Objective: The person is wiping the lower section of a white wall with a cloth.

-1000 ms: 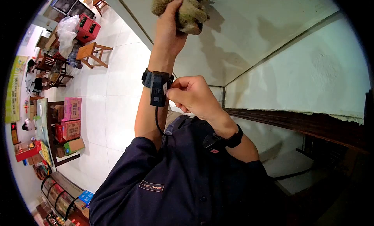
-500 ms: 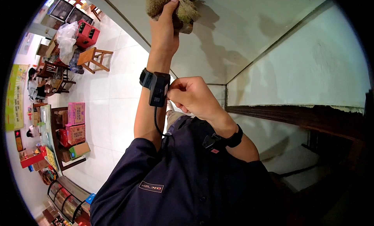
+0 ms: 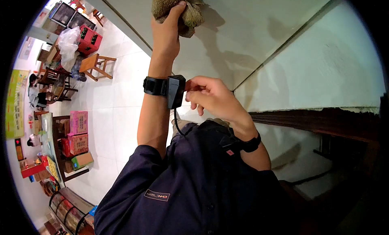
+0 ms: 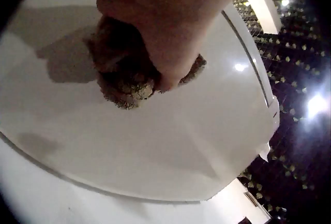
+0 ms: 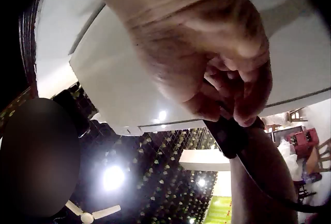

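My left hand (image 3: pixel 167 30) grips a bunched tan-brown cloth (image 3: pixel 168 3), its thumb lying over the folds. In the left wrist view, the cloth (image 4: pixel 126 89) sits against the white wall panel (image 4: pixel 170 146), largely covered by the hand. A black wrist camera (image 3: pixel 176 92) on a strap sits on my left forearm, with a cable running down toward the shirt. My right hand (image 3: pixel 214 98) is beside that camera, fingers loosely bent and fingertips right at its edge. In the right wrist view, the thumb and fingers overlap the black camera (image 5: pixel 227 136).
Pale wall panels (image 3: pixel 320 68) meet at a seam on the right, above a dark wooden ledge (image 3: pixel 308 127). On the left are a wooden stool (image 3: pixel 97 66), a red crate (image 3: pixel 90 39), stacked cartons (image 3: pixel 79 133) and a white tiled floor (image 3: pixel 121 97).
The camera on the left forearm has turned and shifted right, showing more of its strap. My right hand's fingers have loosened and moved slightly right. The left hand keeps the cloth.
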A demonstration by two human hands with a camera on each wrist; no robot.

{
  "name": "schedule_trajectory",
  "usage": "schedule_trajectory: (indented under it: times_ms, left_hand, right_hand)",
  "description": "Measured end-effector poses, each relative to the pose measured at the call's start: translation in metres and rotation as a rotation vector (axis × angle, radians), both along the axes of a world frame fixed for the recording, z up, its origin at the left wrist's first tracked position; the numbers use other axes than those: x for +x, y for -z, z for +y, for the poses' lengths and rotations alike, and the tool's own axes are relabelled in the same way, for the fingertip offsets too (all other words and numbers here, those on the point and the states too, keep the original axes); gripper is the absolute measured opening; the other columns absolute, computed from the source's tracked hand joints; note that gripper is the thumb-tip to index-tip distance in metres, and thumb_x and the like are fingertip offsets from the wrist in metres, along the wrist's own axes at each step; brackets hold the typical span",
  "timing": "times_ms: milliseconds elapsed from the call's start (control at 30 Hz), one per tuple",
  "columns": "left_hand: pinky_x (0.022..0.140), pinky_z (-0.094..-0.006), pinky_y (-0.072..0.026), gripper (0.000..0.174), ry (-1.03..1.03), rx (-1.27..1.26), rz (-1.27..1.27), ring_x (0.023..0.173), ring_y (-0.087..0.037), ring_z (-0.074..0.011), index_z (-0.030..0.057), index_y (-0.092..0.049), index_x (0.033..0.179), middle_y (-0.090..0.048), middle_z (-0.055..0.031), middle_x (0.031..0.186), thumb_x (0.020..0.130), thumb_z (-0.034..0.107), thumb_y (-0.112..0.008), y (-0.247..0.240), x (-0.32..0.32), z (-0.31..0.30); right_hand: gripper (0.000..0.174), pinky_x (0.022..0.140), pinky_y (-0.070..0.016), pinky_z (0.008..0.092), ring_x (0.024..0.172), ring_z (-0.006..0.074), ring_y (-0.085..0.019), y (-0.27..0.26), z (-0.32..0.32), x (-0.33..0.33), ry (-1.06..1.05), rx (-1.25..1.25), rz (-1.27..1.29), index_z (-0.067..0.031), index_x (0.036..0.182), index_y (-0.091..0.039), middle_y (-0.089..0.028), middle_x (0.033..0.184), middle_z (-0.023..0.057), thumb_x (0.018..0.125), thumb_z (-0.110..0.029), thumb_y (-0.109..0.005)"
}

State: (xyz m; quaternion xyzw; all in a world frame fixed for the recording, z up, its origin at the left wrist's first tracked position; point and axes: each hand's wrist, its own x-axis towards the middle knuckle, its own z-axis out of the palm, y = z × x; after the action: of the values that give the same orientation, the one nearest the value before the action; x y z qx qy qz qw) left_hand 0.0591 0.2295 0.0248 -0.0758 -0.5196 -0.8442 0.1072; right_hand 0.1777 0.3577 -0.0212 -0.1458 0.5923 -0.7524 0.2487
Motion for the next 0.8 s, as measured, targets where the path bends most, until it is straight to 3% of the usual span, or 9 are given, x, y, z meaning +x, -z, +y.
schedule_trajectory:
  times_ms: [133,400,500,567,667,767,800]
  left_hand:
    - [0.064,-0.0273,-0.0523,0.026,0.048,-0.031,0.008,0.081,-0.063,-0.0165,0.0012,-0.057,0.108,-0.063,-0.0066,0.093,0.088,0.016,-0.063,-0.001,0.001,0.002]
    - [0.065,-0.0267,-0.0532,0.026,0.008,0.067,0.024,0.08,-0.064,-0.0155,0.0015,-0.057,0.109,-0.064,-0.0055,0.092,0.09,0.018,-0.061,-0.006,0.0,0.004]
    - [0.075,-0.0332,-0.0508,0.031,0.042,0.081,-0.089,0.09,-0.06,-0.0228,0.0023,-0.055,0.109,-0.059,-0.0102,0.099,0.083,0.013,-0.067,-0.003,-0.001,-0.005]
    - [0.065,-0.0386,-0.0556,0.041,-0.06,-0.133,0.14,0.088,-0.061,-0.024,0.0007,-0.049,0.118,-0.06,-0.0121,0.103,0.087,0.023,-0.065,0.003,-0.004,-0.008]
    - [0.056,-0.0342,-0.0553,0.044,-0.103,-0.126,0.109,0.079,-0.065,-0.0202,-0.0005,-0.052,0.113,-0.063,-0.0106,0.094,0.08,0.019,-0.073,0.01,-0.006,-0.013]
    - [0.057,-0.031,-0.0542,0.046,-0.239,-0.224,0.114,0.081,-0.064,-0.0202,-0.0007,-0.053,0.111,-0.062,-0.0115,0.093,0.077,0.02,-0.076,0.007,-0.003,-0.01]
    - [0.058,-0.0282,-0.0526,0.046,-0.3,-0.288,0.15,0.08,-0.063,-0.0189,-0.001,-0.055,0.108,-0.061,-0.0112,0.096,0.075,0.02,-0.078,0.011,-0.01,-0.013]
  right_hand:
    - [0.025,0.047,-0.0459,0.0215,0.06,0.0091,-0.057,0.0,-0.004,0.002,-0.009,-0.096,-0.021,0.0078,0.098,-0.059,-0.061,0.076,0.0078,0.086,-0.014,-0.065]
    - [0.023,0.047,-0.0464,0.022,0.056,0.0095,-0.057,0.003,-0.006,0.002,0.053,-0.082,0.043,0.0071,0.094,-0.062,-0.062,0.075,0.0079,0.087,-0.015,-0.065]
    - [0.022,0.048,-0.0474,0.0231,0.057,0.0104,-0.058,0.003,-0.002,0.003,0.046,-0.11,-0.013,0.0082,0.096,-0.062,-0.062,0.076,0.0087,0.088,-0.013,-0.063]
    - [0.022,0.048,-0.0479,0.0237,0.058,0.0108,-0.059,0.003,-0.001,0.004,0.06,-0.146,-0.057,0.0089,0.098,-0.061,-0.062,0.077,0.0091,0.088,-0.011,-0.061]
    - [0.02,0.052,-0.0497,0.0241,0.059,0.0112,-0.059,0.006,-0.003,0.006,0.019,-0.126,-0.041,0.01,0.101,-0.06,-0.062,0.078,0.0097,0.089,-0.006,-0.056]
    - [0.025,0.053,-0.0496,0.0244,0.074,0.01,-0.058,-0.001,-0.003,0.011,0.028,0.028,0.126,0.0075,0.103,-0.06,-0.062,0.082,0.0062,0.086,-0.011,-0.062]
    - [0.034,0.056,-0.0487,0.0254,0.078,0.0096,-0.056,-0.005,-0.004,0.012,0.037,0.113,0.205,0.0065,0.103,-0.058,-0.062,0.082,0.0051,0.083,-0.02,-0.067]
